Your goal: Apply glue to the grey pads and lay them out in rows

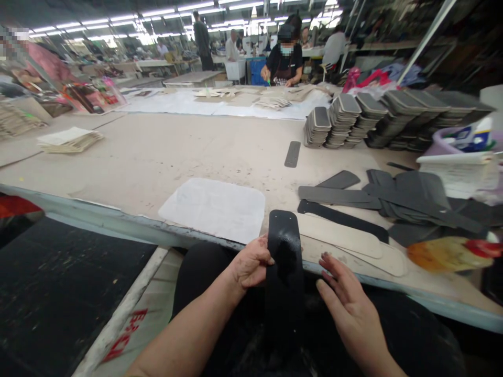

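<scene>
My left hand (253, 262) pinches the left edge of a long black strip (285, 283) with rounded corners and small holes near its end. The strip stands out over the table's front edge, above my lap, and a wet-looking shiny patch marks its upper part. To the right of it, my right hand (343, 293) is apart from the strip, fingers spread and holding nothing. A white rounded sheet (216, 207) lies on the table just beyond my left hand. Pale cream strips (341, 235) lie beyond my right hand, beside another black strip (341, 220).
Dark grey cut pieces (412, 193) lie heaped at the right, near a bottle of amber liquid (440, 254) with a red cap. Tall stacks of grey pieces (341, 120) stand behind. A single grey piece (292, 154) lies mid-table. A co-worker (285, 57) works across the table.
</scene>
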Available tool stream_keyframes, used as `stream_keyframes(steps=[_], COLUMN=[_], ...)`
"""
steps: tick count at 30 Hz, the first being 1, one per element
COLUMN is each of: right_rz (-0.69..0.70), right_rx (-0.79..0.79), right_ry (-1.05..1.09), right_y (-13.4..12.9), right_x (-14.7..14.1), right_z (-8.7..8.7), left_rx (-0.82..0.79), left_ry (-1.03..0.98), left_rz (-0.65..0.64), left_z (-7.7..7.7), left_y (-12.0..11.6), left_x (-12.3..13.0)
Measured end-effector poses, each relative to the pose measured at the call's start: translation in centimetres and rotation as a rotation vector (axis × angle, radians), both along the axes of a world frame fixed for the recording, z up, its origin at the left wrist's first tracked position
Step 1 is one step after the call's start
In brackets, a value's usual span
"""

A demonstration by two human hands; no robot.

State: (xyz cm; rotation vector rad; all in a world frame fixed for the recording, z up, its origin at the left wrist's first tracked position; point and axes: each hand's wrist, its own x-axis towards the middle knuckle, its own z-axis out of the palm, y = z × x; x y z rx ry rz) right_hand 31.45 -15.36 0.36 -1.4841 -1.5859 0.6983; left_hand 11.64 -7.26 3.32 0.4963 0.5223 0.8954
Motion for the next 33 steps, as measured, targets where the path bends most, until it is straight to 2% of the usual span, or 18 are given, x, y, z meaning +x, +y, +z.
stream_keyframes(steps=[4,7,9,12,15,17,19,21,25,27,29,31,33], right_rz=[0.004,0.021,-0.030,-0.178,-0.222,-0.115,0.049,0.196,0.364,0.479,0.595,0.617,0.536], right_rx=[-0.145,-0.256,-0.318,-0.364,-0.388,-0.415,-0.474,-0.556,-0.796,-0.914,-0.952,-0.928,-0.879], right_ry=[0.235,0.325,0.314,0.180,0.223,0.369,0.508,0.556,0.474,0.505,0.577,0.649,0.695], right_y=[2.3,4.1,5.5,7.4,8.1,7.5,6.0,4.3,1.3,0.6,0.4,0.6,1.0], right_x=[-1.7,-2.9,-3.1,-2.6,-2.3,-2.6,-3.3,-3.9,-4.0,-3.6,-2.9,-2.2,-1.7], right_z=[-0.1,0.4,0.9,1.3,1.0,0.6,-0.1,-0.8,-1.9,-1.9,-1.5,-0.9,-0.6], left_rx=[-0.004,0.014,0.008,-0.013,-0.014,-0.007,0.005,0.019,0.068,0.093,0.103,0.094,0.074], left_ry=[0.033,0.041,0.025,0.011,0.018,0.045,0.091,0.127,0.119,0.103,0.100,0.114,0.134], left_rz=[-0.007,-0.083,-0.160,-0.233,-0.193,-0.093,0.042,0.149,0.259,0.298,0.320,0.325,0.316], left_z=[-0.7,-1.1,-1.3,-1.4,-1.4,-1.5,-1.5,-1.4,-0.9,-0.7,-0.6,-0.6,-0.8], left_y=[-0.4,-0.9,-1.3,-1.6,-1.3,-0.7,0.1,0.9,2.2,2.6,2.8,2.8,2.7], left_x=[0.5,1.2,1.6,1.9,1.7,1.4,0.9,0.3,-1.3,-2.0,-2.5,-2.7,-2.5])
